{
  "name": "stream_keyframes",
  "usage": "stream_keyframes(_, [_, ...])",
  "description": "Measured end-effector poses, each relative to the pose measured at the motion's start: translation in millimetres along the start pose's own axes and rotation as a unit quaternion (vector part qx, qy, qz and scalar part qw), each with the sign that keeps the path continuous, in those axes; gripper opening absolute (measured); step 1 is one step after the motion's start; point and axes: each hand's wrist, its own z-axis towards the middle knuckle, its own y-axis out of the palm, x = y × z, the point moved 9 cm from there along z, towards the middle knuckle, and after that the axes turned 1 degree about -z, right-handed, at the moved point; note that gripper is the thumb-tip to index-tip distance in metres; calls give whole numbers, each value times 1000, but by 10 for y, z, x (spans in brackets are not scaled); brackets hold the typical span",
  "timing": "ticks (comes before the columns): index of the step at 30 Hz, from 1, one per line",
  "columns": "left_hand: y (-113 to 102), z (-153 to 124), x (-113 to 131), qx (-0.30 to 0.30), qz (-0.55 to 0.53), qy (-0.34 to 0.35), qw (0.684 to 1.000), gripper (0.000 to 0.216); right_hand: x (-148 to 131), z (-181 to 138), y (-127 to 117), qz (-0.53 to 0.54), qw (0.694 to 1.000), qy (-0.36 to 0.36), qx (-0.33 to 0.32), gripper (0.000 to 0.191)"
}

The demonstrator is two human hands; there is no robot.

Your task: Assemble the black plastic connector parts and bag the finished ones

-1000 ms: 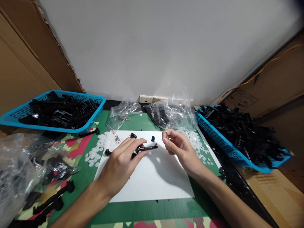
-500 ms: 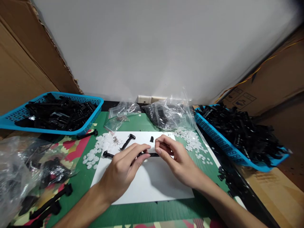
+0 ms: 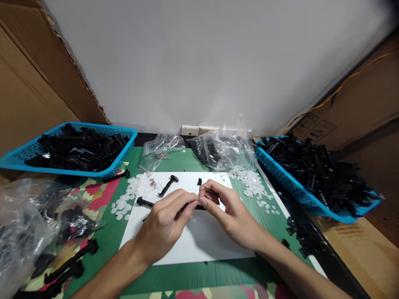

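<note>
Both hands meet fingertip to fingertip over a white sheet (image 3: pixel 187 245). My left hand (image 3: pixel 168 218) is closed in a pinch; what it holds is hidden by the fingers. Thumb and forefinger of my right hand (image 3: pixel 229 211) are pressed together too, with a thin brownish bit barely showing, too small to name. Behind the fingertips lies part of a black plastic bar (image 3: pixel 199 207). A black T-ended plastic part (image 3: pixel 168 185) and another black bar (image 3: pixel 145 202) rest on the sheet to the left. Beyond my right fingers stands a small black piece (image 3: pixel 199 181).
Blue baskets full of black parts stand left (image 3: pixel 121 160) and right (image 3: pixel 289 187). White discs lie in piles left (image 3: pixel 123 203) and right (image 3: pixel 249 182), with tiny coppery wire pieces (image 3: pixel 154 183) near the left pile. Clear plastic bags (image 3: pixel 224 147) lie by the wall.
My right hand has moved left, so its fingertips now meet those of my left hand. The left hand stays nearly in place. The view has shifted slightly.
</note>
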Motion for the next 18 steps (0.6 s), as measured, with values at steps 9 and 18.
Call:
stream_keyframes(9, [-11, 16, -20, 7, -25, -36, 999, 16, -133, -43, -151, -118, 988, -85, 49, 11])
stream_keyframes(18, [-46, 3, -17, 31, -4, -6, 999, 33, -99, -43, -223, -103, 987, -84, 92, 11])
